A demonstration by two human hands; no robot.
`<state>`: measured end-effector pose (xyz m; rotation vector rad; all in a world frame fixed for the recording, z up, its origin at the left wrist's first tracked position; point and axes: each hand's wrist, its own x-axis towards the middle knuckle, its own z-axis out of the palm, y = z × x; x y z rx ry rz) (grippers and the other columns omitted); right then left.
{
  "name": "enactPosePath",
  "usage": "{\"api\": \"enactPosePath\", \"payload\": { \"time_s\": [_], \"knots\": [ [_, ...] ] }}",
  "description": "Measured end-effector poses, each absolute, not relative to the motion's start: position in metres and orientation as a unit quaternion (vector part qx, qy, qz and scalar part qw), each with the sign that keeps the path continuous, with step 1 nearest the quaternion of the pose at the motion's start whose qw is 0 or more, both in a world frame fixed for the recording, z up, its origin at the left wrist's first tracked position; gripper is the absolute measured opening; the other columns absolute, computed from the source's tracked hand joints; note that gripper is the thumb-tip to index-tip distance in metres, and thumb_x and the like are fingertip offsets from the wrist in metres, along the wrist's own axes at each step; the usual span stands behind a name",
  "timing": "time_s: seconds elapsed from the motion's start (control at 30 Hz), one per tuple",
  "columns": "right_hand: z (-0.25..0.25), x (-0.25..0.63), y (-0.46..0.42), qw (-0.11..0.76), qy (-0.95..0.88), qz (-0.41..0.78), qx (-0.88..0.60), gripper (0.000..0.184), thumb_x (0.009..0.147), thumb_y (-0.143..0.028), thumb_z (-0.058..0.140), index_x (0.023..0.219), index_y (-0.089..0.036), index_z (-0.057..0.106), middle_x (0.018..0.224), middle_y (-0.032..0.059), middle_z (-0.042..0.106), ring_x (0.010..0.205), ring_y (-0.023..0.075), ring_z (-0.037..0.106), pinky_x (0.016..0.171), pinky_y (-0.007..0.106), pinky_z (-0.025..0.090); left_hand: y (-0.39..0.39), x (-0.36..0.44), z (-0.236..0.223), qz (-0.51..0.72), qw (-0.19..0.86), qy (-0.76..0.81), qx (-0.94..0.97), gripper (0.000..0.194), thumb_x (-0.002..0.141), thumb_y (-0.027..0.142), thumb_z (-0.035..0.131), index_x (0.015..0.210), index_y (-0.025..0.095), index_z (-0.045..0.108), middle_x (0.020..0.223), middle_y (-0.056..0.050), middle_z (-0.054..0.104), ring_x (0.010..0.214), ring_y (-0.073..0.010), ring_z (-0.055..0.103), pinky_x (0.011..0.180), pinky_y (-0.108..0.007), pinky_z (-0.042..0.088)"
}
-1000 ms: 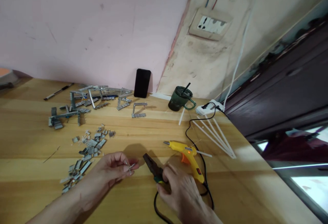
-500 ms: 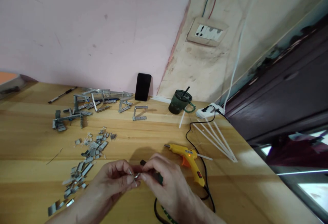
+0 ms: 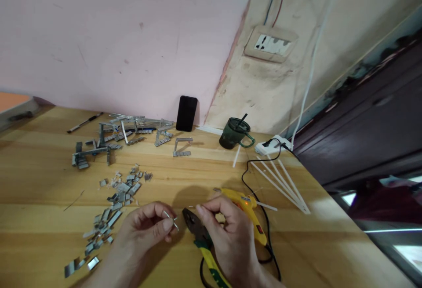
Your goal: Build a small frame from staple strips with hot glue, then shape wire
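Observation:
My left hand [image 3: 147, 231] is closed in a pinch on a small piece of bent metal wire [image 3: 174, 221], whose thin ends stick out past the thumb. Just right of it, a pair of pliers [image 3: 197, 230] with dark jaws and a yellow-green handle points up and left. My right hand [image 3: 229, 231] is closed around the pliers, one handle hidden under the palm. Its thumb and index finger meet above the jaws; whether they pinch something tiny, I cannot tell. Behind that hand lies a yellow glue gun [image 3: 245, 202], partly covered, with its orange light on.
Loose metal pieces [image 3: 123, 189] are scattered to the left. Behind them lie bent metal frames [image 3: 95, 151] and a pen [image 3: 85, 122]. A phone [image 3: 186, 113] leans on the wall. A green mug [image 3: 233, 134], white glue sticks [image 3: 280, 182] and a power strip [image 3: 273, 145] stand right.
My right hand reached to the wire piece beside my left hand, then drew back right. The pliers have turned in its grip and more of their handle shows. My left hand keeps the wire piece.

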<state>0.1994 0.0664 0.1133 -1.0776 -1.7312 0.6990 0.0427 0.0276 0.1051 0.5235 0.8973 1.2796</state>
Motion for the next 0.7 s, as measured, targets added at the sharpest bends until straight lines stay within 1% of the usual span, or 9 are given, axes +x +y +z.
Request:
{"api": "enactPosePath", "payload": {
  "time_s": [0.07, 0.17, 0.33, 0.47, 0.6, 0.7],
  "knots": [
    [0.113, 0.195, 0.063, 0.496, -0.671, 0.342, -0.432, 0.018, 0.078, -0.017, 0.055, 0.06, -0.018, 0.054, 0.057, -0.0035, 0.049, 0.051, 0.0092, 0.046, 0.047, 0.019, 0.037, 0.027, 0.049, 0.109, 0.573, 0.675, 0.407, 0.225, 0.013, 0.061, 0.021, 0.079, 0.06, 0.016, 0.067, 0.056, 0.003, 0.061, 0.051, -0.0063, 0.052, 0.052, -0.016, 0.039],
    [0.112, 0.191, 0.059, 0.509, -0.624, 0.416, -0.423, 0.017, 0.076, -0.018, 0.057, 0.059, -0.018, 0.056, 0.057, -0.0033, 0.049, 0.05, 0.0092, 0.044, 0.045, 0.02, 0.036, 0.027, 0.059, 0.114, 0.581, 0.664, 0.421, 0.211, 0.014, 0.06, 0.023, 0.08, 0.061, 0.016, 0.067, 0.054, 0.003, 0.061, 0.05, -0.0066, 0.051, 0.053, -0.017, 0.04],
    [0.114, 0.192, 0.056, 0.488, -0.592, 0.491, -0.412, 0.016, 0.077, -0.023, 0.059, 0.062, -0.017, 0.063, 0.059, -0.0007, 0.052, 0.053, 0.0116, 0.049, 0.049, 0.024, 0.04, 0.03, 0.07, 0.118, 0.598, 0.658, 0.411, 0.204, 0.017, 0.057, 0.024, 0.081, 0.057, 0.016, 0.066, 0.048, 0.003, 0.06, 0.047, -0.0068, 0.051, 0.052, -0.017, 0.041],
    [0.116, 0.194, 0.055, 0.472, -0.601, 0.511, -0.393, 0.016, 0.079, -0.024, 0.056, 0.069, -0.016, 0.066, 0.063, 0.0017, 0.055, 0.06, 0.015, 0.055, 0.055, 0.027, 0.044, 0.032, 0.071, 0.12, 0.603, 0.647, 0.413, 0.216, 0.019, 0.056, 0.027, 0.081, 0.054, 0.016, 0.066, 0.044, 0.002, 0.06, 0.044, -0.007, 0.052, 0.049, -0.017, 0.041],
    [0.117, 0.193, 0.055, 0.452, -0.626, 0.497, -0.396, 0.017, 0.08, -0.023, 0.054, 0.069, -0.015, 0.064, 0.064, 0.0034, 0.059, 0.061, 0.016, 0.056, 0.057, 0.028, 0.045, 0.033, 0.069, 0.119, 0.608, 0.637, 0.419, 0.221, 0.019, 0.055, 0.026, 0.081, 0.053, 0.016, 0.066, 0.043, 0.002, 0.061, 0.044, -0.0075, 0.053, 0.049, -0.017, 0.042],
    [0.118, 0.193, 0.055, 0.429, -0.635, 0.502, -0.401, 0.018, 0.081, -0.023, 0.051, 0.067, -0.016, 0.06, 0.062, 0.0037, 0.062, 0.06, 0.0157, 0.058, 0.057, 0.027, 0.045, 0.034, 0.068, 0.117, 0.606, 0.622, 0.436, 0.235, 0.017, 0.055, 0.026, 0.081, 0.056, 0.016, 0.068, 0.045, 0.002, 0.062, 0.045, -0.0078, 0.053, 0.049, -0.017, 0.044]
  ]
}}
